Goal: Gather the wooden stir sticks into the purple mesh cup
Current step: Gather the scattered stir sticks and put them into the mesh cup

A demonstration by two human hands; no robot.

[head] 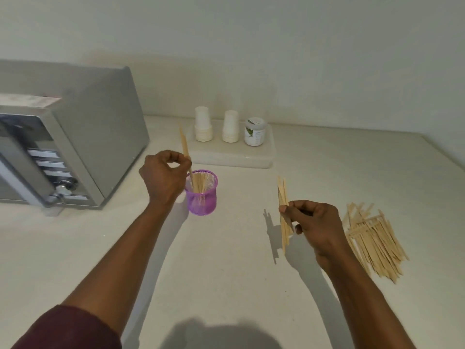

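The purple mesh cup (202, 195) stands on the white counter with several wooden stir sticks inside. My left hand (163, 178) is just left of the cup, pinching a stir stick (184, 142) whose lower end dips into the cup's mouth. My right hand (315, 226) is to the right, above the counter, gripping a small upright bundle of stir sticks (283, 197). A loose pile of stir sticks (372, 241) lies on the counter to the right of that hand.
A grey microwave (75, 142) fills the left side. Behind the cup, a white tray (234, 157) carries two stacks of paper cups (203, 124) and a jar (255, 132). The wall closes the back.
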